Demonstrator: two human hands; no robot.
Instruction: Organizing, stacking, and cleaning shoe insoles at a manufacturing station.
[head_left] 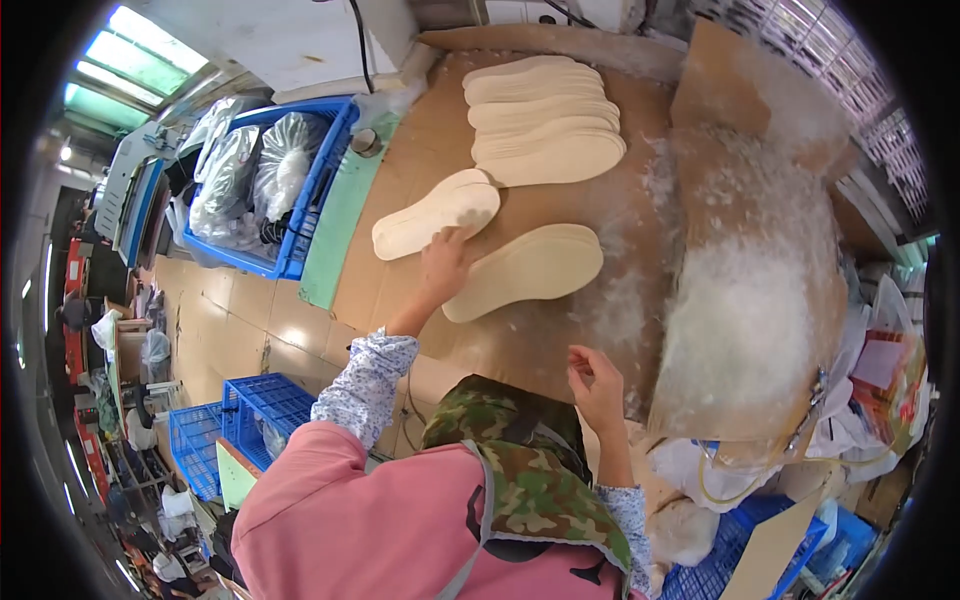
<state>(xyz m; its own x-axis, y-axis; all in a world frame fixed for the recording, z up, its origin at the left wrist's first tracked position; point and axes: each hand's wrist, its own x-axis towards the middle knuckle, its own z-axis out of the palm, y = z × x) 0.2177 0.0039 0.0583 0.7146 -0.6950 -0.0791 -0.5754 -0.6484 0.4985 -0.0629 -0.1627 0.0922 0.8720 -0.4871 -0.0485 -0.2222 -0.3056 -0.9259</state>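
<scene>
Cream-coloured shoe insoles lie in piles on a brown cardboard-covered worktop. My left hand is at the near edge of the left pile of insoles, its bent fingers closed on that edge. Just right of it lies another pile of insoles, tilted up toward the right. Farther back, several overlapping rows of insoles are fanned out. My right hand hovers at the worktop's near edge, apart from the insoles. Its fingers are loosely curled and apart, with nothing seen in them.
A blue crate with plastic-bagged goods stands at the left, beside a green strip and a small round tin. White dust or fluff covers the cardboard at the right. More blue crates sit lower left. An air gun lies far right.
</scene>
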